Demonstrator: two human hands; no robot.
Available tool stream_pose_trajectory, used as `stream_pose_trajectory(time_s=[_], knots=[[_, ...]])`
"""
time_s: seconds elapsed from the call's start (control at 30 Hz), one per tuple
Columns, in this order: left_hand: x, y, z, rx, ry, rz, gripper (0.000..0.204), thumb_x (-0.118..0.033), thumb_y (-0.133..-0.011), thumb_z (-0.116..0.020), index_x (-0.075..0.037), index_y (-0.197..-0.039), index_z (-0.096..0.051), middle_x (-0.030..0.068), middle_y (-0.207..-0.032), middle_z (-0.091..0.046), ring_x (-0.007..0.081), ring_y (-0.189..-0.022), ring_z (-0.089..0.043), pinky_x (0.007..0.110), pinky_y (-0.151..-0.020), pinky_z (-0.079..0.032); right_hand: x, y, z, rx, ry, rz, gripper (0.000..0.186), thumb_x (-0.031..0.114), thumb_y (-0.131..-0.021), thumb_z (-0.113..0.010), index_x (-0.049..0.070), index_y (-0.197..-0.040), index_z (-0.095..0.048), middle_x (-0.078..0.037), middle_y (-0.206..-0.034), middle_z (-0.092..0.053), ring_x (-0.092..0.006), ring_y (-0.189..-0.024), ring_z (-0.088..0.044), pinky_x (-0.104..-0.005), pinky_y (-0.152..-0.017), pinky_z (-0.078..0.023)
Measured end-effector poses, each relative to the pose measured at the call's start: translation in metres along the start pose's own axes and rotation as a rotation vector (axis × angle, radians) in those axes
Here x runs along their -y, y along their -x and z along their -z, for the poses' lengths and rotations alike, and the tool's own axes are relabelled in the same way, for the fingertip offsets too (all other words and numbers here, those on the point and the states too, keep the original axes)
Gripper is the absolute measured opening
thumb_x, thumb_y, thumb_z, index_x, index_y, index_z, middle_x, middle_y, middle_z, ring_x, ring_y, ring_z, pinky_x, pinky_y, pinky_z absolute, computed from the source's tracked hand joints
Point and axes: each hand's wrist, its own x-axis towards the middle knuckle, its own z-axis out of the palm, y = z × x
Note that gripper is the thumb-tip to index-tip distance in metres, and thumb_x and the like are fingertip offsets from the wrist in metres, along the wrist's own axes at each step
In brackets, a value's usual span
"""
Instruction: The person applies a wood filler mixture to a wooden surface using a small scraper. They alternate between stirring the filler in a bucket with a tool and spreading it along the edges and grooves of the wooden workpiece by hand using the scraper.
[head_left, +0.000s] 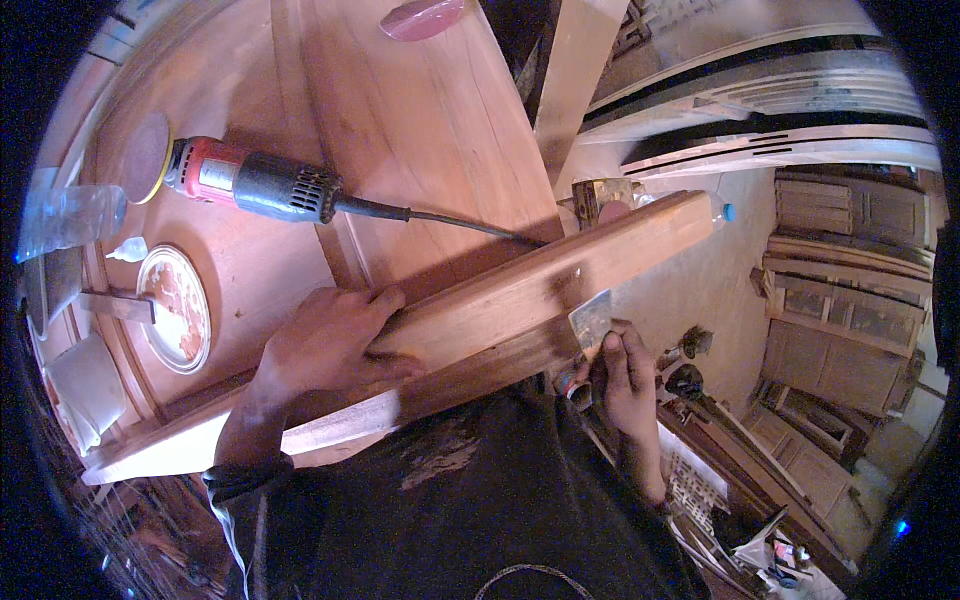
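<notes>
A long wooden beam [520, 290] lies slantwise in front of me, its left end low and its right end high. My left hand [325, 340] is closed around the beam near its middle, with the thumb and fingers on opposite edges. My right hand [627, 378] pinches a flat metal scraper blade [591, 322] between thumb and fingers. The blade is up against the beam's near lower side; whether its edge touches the wood I cannot tell.
A red and black power sander [255, 182] lies on the large wooden panel [420, 130], its cord running behind the beam. Left of it are a round white lid [203, 290] smeared with filler, a clear bottle [75, 222] and a white container [88, 390]. Stacked boards [780, 100] stand at right.
</notes>
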Motion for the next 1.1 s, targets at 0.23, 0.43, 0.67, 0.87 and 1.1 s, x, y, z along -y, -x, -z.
stream_pose_trajectory(time_s=[0.23, 0.43, 0.67, 0.87, 1.1], knots=[[-0.007, 0.003, 0.007, -0.023, -0.001, 0.011, 0.069, -0.061, -0.08, -0.066, -0.001, -0.112, -0.054, 0.0232, -0.091, -0.065, 0.042, -0.088, -0.065, 0.05, -0.078, -0.049, 0.038, -0.005, -0.02, -0.098, 0.67, 0.29, 0.032, 0.011, -0.099, -0.052, 0.004, -0.13, -0.053, -0.018, -0.085, -0.06, -0.0291, -0.067, -0.06, -0.0398, -0.064, -0.049], [-0.006, 0.005, 0.007, 0.025, 0.007, 0.002, 0.066, -0.059, -0.084, -0.064, -0.001, -0.114, -0.053, 0.0233, -0.092, -0.065, 0.0428, -0.089, -0.064, 0.051, -0.08, -0.049, 0.036, -0.006, -0.028, -0.048, 0.845, 0.279, 0.051, 0.013, -0.095, -0.059, 0.019, -0.144, -0.048, -0.019, -0.086, -0.055, -0.0368, -0.072, -0.06, -0.0452, -0.067, -0.05], [-0.007, 0.011, 0.007, -0.004, -0.006, -0.025, 0.065, -0.06, -0.086, -0.06, 0.0, -0.111, -0.053, 0.024, -0.092, -0.064, 0.0435, -0.088, -0.064, 0.051, -0.079, -0.05, 0.022, 0.013, -0.009, -0.049, 0.932, 0.279, 0.055, 0.008, -0.09, -0.063, 0.019, -0.142, -0.05, -0.016, -0.084, -0.055, -0.035, -0.07, -0.059, -0.0448, -0.064, -0.049], [-0.004, 0.011, 0.003, -0.021, 0.01, -0.022, 0.071, -0.064, -0.086, -0.057, 0.001, -0.113, -0.053, 0.0253, -0.093, -0.064, 0.0442, -0.087, -0.065, 0.052, -0.079, -0.051, 0.104, 0.001, 0.02, 0.3, 1.294, 0.28, 0.061, 0.009, -0.085, -0.063, 0.024, -0.143, -0.049, -0.012, -0.088, -0.056, -0.0302, -0.066, -0.06, -0.0451, -0.062, -0.051], [-0.012, 0.01, 0.011, 0.157, 0.09, 0.129, 0.081, -0.067, -0.088, -0.052, 0.002, -0.13, -0.044, 0.0292, -0.096, -0.064, 0.0449, -0.091, -0.065, 0.053, -0.083, -0.05, 0.12, -0.044, 0.004, 0.536, 1.798, 0.606, 0.051, 0.021, -0.092, -0.051, 0.029, -0.142, -0.048, -0.01, -0.099, -0.064, -0.0253, -0.064, -0.068, -0.0377, -0.055, -0.058]])
